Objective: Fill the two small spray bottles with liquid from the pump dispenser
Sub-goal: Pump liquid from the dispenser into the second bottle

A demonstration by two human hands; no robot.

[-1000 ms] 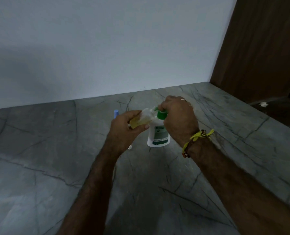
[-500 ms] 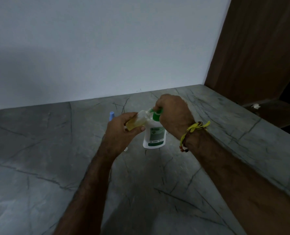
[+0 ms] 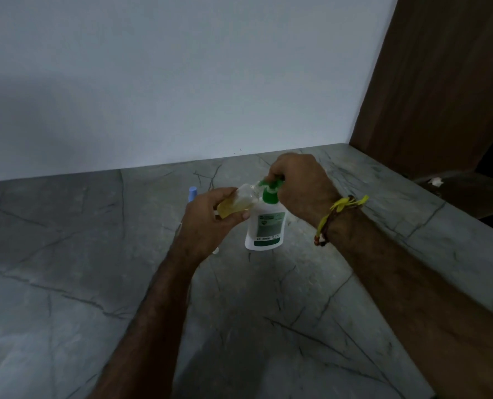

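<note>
A white pump dispenser with a green pump head and a green label stands on the grey stone counter. My right hand sits closed over the green pump head. My left hand grips a small clear spray bottle, tilted, with its open mouth at the pump nozzle. Yellowish liquid fills part of this bottle. A second small bottle with a light blue cap stands behind my left hand, mostly hidden.
A small white piece lies on the counter just below my left wrist. A pale wall runs along the back. A brown wooden panel stands at the right, beyond the counter's right edge.
The pump head now shows more green below my right hand than before. Both hands and bottles keep the same places relative to each other; the camera view shifted slightly.
</note>
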